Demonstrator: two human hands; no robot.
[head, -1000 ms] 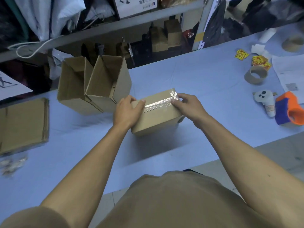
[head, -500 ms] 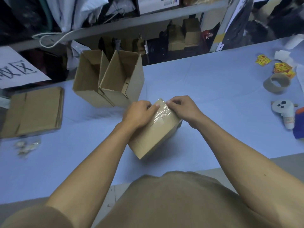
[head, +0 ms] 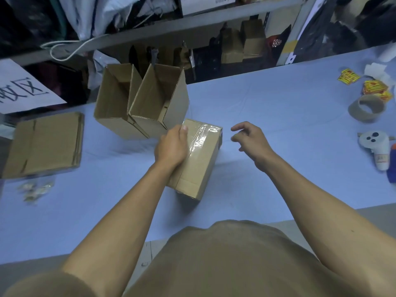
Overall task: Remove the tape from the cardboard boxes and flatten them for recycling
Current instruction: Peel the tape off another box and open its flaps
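Observation:
A small closed cardboard box (head: 199, 166) lies on the blue table (head: 278, 116), its long side pointing away from me. Clear tape (head: 201, 136) runs across its far end and shines. My left hand (head: 171, 146) grips the box's left side, thumb on top by the tape. My right hand (head: 250, 140) hovers just right of the box with loosely curled fingers, touching nothing. Two open empty boxes (head: 147, 103) stand side by side behind the closed one. A flattened box (head: 45, 144) lies at the left.
At the right edge sit an empty tape core (head: 366, 109), yellow-red stickers (head: 375, 87), a white tape dispenser (head: 377, 146) and white paper. Small crumpled bits (head: 34, 189) lie at the left. A metal shelf (head: 171, 24) with stored boxes runs behind the table.
The box has been turned so its length points away from me. My right hand has let go of the taped end and moved off to the right. The left hand keeps its hold.

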